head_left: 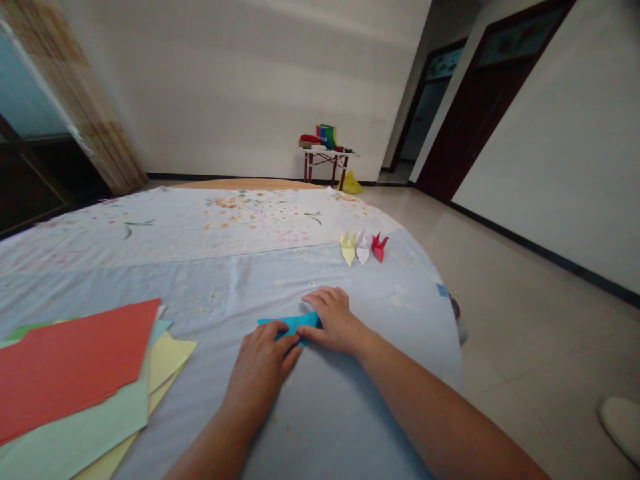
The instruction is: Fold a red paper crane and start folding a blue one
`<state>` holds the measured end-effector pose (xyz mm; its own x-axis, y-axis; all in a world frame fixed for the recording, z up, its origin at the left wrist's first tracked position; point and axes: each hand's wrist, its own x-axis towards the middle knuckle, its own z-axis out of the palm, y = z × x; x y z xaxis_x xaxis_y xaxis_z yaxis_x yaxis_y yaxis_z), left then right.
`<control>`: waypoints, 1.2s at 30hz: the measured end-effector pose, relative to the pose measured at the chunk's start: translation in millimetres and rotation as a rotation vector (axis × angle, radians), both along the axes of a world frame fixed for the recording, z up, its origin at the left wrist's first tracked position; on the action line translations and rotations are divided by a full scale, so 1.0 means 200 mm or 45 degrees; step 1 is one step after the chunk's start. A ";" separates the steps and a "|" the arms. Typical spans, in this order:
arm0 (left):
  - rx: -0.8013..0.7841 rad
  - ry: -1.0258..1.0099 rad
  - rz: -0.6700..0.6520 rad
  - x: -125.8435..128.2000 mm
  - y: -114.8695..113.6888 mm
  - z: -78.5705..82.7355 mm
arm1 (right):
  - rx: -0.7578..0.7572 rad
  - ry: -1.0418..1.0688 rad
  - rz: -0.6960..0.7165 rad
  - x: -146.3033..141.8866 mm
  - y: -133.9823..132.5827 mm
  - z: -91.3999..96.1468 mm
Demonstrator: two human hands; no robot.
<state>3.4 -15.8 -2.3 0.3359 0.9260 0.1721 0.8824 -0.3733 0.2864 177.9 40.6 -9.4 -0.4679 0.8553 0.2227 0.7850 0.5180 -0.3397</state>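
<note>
A folded piece of blue paper [297, 322] lies on the cloth-covered table in front of me, its narrow tip pointing left. My left hand [265, 357] presses on its near left part, with the fingers bent and the thumb close to the middle. At the right end, my right hand [336, 321] has its thumb on the near edge and its fingers curled over the far side, gripping the paper. Parts of the paper are hidden under both hands. Farther off stand three folded paper cranes: a yellow one [348, 249], a white one [363, 249] and a red one [379, 247].
A stack of coloured sheets lies at the left, with a red sheet [85, 363] on top. Floral cloths cover the round table [240, 280]. By the far wall, a small table [330, 153] holds a colourful bag [327, 136]; a yellow bag [352, 183] sits below.
</note>
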 end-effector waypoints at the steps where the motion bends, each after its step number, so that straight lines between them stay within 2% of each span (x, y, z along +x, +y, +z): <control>1: 0.003 0.003 0.001 0.00 0.00 0.00 | -0.017 -0.030 -0.014 0.00 -0.01 0.00; 11: 0.043 -0.006 -0.005 -0.01 0.01 -0.02 | -0.179 -0.200 -0.170 0.00 -0.03 0.03; 25: 0.047 0.044 -0.018 -0.01 0.00 -0.02 | -0.191 -0.187 -0.187 0.01 -0.04 0.04; 36: 0.032 -0.008 0.015 -0.01 0.00 -0.03 | -0.273 -0.256 -0.369 0.08 0.05 0.02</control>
